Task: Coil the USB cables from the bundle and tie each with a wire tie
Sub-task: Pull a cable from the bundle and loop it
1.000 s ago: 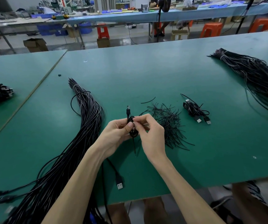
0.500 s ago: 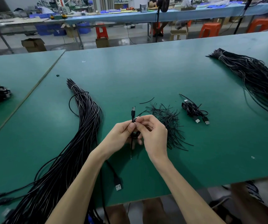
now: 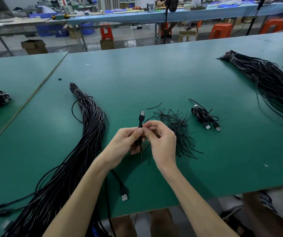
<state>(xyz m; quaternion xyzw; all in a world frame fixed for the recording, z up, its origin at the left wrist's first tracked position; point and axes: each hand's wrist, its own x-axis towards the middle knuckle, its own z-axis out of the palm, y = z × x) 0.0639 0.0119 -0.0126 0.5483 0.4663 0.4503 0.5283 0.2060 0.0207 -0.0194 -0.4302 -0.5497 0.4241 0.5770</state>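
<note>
Two long bundles of black USB cables are lying on the green-topped table (image 3: 154, 79), the left bundle (image 3: 89, 127) and the right bundle (image 3: 270, 82). One loose heap of short black wire ties (image 3: 178, 127) is sitting between them. Two bare hands, the left hand (image 3: 125, 142) and the right hand (image 3: 163, 142), are gripping one small black coiled cable (image 3: 142, 115). Three brown cardboard boxes (image 3: 34, 46) are standing on the floor beyond.
</note>
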